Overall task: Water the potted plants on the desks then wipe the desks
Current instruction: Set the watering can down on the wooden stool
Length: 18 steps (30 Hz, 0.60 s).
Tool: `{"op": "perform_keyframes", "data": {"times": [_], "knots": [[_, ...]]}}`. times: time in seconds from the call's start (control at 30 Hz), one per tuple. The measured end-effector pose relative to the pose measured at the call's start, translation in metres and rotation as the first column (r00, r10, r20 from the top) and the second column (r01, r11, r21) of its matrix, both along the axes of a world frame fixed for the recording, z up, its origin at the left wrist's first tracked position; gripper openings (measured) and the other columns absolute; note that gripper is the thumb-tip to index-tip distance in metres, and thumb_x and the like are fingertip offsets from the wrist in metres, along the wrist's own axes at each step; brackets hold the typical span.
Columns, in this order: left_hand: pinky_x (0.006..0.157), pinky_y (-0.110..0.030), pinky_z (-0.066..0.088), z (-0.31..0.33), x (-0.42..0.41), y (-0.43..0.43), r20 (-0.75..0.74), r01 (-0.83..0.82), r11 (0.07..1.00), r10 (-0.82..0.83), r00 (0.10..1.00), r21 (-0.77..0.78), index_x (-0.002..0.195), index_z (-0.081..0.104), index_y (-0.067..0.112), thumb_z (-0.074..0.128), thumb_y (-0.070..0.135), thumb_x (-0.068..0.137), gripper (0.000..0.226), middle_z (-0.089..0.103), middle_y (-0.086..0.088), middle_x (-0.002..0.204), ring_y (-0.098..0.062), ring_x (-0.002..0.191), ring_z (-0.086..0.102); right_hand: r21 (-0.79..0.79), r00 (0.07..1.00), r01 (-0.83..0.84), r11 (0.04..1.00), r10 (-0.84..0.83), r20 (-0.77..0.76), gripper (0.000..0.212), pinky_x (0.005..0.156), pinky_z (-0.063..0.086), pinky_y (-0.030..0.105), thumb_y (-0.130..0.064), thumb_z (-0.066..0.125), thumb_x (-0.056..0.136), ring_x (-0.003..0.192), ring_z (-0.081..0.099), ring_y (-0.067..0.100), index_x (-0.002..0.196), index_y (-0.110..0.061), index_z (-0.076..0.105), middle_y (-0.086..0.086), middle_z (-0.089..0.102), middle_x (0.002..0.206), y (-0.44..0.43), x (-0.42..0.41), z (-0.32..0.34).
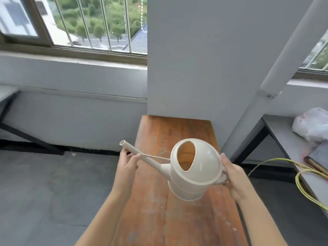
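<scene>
A cream plastic watering can (pixel 200 171) hangs in the air above a worn brown wooden desk (pixel 159 210). Its long spout points up and to the left. My right hand (pixel 234 178) grips the handle at the can's right side. My left hand (pixel 128 164) holds the spout from below, fingers pinched around the tube near its open tip. Through the can's top opening the inside looks orange-lit; I cannot tell whether it holds water. No potted plant is in view.
A grey pillar (pixel 204 59) stands at the desk's far end. A grey desk (pixel 291 139) at the right carries a plastic bag (pixel 312 125) and a yellow-green cable (pixel 301 174). A barred window (pixel 88 23) is at the upper left; grey floor lies left.
</scene>
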State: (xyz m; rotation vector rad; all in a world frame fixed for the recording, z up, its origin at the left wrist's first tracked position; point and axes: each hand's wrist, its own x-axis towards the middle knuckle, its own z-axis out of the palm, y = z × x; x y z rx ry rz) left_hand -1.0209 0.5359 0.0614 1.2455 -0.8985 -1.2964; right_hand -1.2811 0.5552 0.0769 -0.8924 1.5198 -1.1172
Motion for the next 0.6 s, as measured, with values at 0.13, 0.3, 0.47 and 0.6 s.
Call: {"op": "perform_keyframes", "data": {"times": [0.13,0.3,0.47,0.6], "knots": [[0.087,-0.033,0.037,-0.001,-0.019,-0.065,0.033,-0.033,0.994,0.030,0.999,0.105,0.118,0.048,0.016,0.054,0.028,0.076,0.045,0.057,0.004,0.103,-0.016,0.105,0.057,0.049,1.000,0.022,0.999,-0.022,-0.009,0.042,0.081,0.050,0.043,-0.055,0.054,0.075,0.093,0.060,0.031,0.077,-0.016,0.068,0.005,0.069,0.081,-0.081,-0.017,-0.011],[0.087,-0.035,0.034,-0.012,-0.043,-0.146,0.011,-0.084,0.979,0.084,0.996,0.185,0.091,0.050,0.022,0.043,0.014,0.090,0.011,0.056,0.001,0.099,-0.019,0.097,0.060,0.081,1.000,0.020,0.997,-0.019,-0.021,0.044,0.101,0.040,0.051,-0.053,0.055,0.081,0.106,0.058,0.033,0.084,-0.010,0.067,0.012,0.067,0.100,-0.174,-0.040,-0.032],[0.085,-0.034,0.035,-0.025,-0.062,-0.213,-0.042,-0.154,0.966,0.166,0.985,0.210,0.088,0.050,0.024,0.042,0.011,0.091,0.015,0.056,0.001,0.091,-0.019,0.090,0.059,0.073,0.999,0.048,0.996,-0.047,-0.016,0.037,0.085,0.042,0.038,-0.044,0.058,0.083,0.091,0.058,0.029,0.073,-0.008,0.061,0.008,0.062,0.080,-0.251,-0.050,-0.051],[0.083,-0.033,0.037,-0.038,-0.066,-0.250,-0.032,-0.205,0.954,0.218,0.976,0.221,0.090,0.048,0.021,0.041,0.011,0.091,0.013,0.055,0.000,0.092,-0.021,0.090,0.059,0.045,0.998,0.056,0.997,-0.055,-0.019,0.033,0.065,0.040,0.027,-0.038,0.058,0.085,0.071,0.055,0.017,0.065,-0.011,0.060,0.001,0.061,0.070,-0.292,-0.048,-0.058]]}}
